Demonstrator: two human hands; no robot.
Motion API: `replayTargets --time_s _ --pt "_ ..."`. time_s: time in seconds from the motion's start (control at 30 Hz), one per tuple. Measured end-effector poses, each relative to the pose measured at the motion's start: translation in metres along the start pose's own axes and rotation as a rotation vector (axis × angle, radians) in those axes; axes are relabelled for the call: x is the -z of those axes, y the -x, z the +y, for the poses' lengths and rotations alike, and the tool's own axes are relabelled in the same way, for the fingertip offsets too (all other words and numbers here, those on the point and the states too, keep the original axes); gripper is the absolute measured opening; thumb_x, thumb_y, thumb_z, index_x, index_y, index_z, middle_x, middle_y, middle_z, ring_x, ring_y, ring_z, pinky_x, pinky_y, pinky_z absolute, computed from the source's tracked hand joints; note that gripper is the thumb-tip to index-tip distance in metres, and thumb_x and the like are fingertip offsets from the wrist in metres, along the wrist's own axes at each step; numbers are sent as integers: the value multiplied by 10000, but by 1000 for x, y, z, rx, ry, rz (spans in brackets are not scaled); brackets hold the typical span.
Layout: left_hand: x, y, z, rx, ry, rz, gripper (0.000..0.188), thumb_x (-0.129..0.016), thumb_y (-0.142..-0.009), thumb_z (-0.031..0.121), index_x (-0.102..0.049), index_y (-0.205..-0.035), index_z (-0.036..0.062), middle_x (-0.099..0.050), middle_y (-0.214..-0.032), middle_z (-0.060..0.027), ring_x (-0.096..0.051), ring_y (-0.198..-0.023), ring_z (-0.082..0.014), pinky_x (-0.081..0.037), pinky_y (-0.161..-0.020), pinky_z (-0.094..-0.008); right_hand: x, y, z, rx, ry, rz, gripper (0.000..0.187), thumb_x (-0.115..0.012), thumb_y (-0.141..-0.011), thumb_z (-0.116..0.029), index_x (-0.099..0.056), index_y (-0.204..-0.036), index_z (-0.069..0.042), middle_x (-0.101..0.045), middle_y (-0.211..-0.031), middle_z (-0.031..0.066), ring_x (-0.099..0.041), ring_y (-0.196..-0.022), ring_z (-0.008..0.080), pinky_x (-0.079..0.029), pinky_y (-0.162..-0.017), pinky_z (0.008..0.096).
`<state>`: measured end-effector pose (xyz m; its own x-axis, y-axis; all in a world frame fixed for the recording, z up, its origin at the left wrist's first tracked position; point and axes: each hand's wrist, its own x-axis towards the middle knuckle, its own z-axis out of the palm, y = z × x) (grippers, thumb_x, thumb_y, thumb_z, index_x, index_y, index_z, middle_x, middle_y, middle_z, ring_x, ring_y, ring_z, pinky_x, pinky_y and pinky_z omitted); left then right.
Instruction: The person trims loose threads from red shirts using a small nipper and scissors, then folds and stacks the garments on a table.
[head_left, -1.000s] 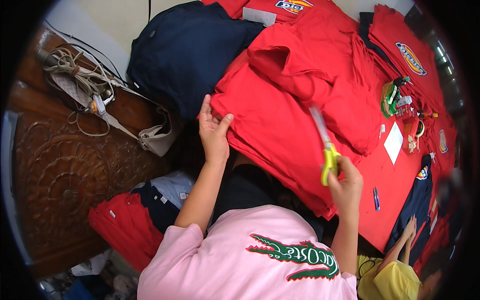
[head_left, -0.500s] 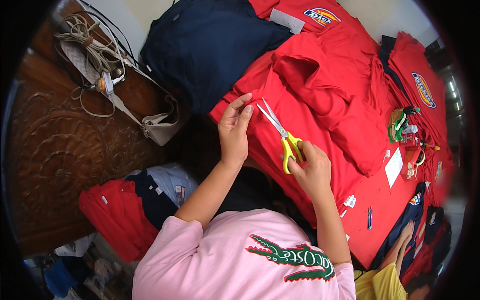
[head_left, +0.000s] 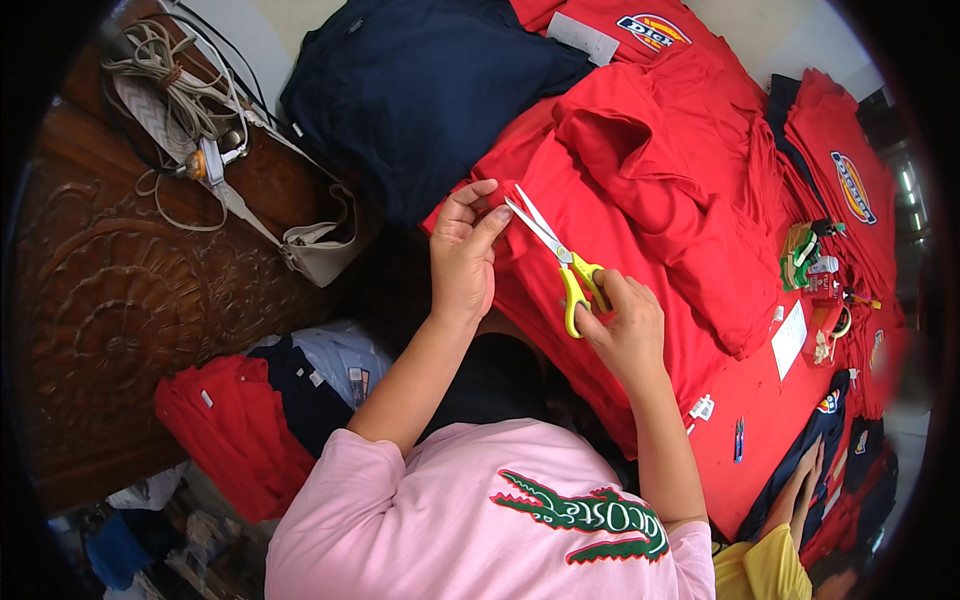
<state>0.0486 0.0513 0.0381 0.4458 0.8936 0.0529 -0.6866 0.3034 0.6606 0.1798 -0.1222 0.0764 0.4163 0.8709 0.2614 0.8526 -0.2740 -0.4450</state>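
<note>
A red garment lies spread on the table in front of me. My left hand is at its left edge, thumb and index finger closing on a bit of the red cloth. In my right hand are scissors with yellow-green handles, thumb and fingers through the loops. The blades are parted and point up and left. One blade tip is close beside my left thumb; whether it touches anything cannot be made out.
A dark navy garment pile is at the far left, beside a carved wooden panel with a beige strap bag. Folded clothes lie at lower left. Thread snips, a white paper and a co-worker's hands are on the right.
The scissors have shifted slightly up and left, bringing the blade tips nearer my left thumb. My left thumb has moved a little against the cloth.
</note>
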Motion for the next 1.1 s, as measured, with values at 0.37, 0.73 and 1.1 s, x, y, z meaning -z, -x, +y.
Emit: replayTargets --time_s 0.37,0.73,1.1 --pt "1 -2 0 33 5 -20 278 -662 -973 -82 -620 -1221 35 -673 -1144 -64 -675 -1085 -137 -559 -1003 -294 -8 -10 -8 -18 14 -10 304 -804 -807 -283 -662 -960 -62 -600 -698 84 -601 -666 294 -465 -657 430" --pt "6 -3 1 57 -17 2 284 -694 -957 -81 -631 -1204 44 -684 -1115 -52 -676 -1047 -126 -561 -969 -280 -6 -6 -4 -74 -87 -56 277 -827 -819 -226 -670 -969 -54 -661 -744 120 -636 -695 332 -504 -679 453" --pt "10 -2 3 33 -23 33 384 -661 -994 -41 -540 -1343 63 -611 -1287 -82 -634 -1174 -148 -553 -1021 -328 -10 -1 -5 -119 -154 -36 302 -840 -813 -266 -672 -922 -41 -608 -691 102 -578 -651 291 -455 -656 422"
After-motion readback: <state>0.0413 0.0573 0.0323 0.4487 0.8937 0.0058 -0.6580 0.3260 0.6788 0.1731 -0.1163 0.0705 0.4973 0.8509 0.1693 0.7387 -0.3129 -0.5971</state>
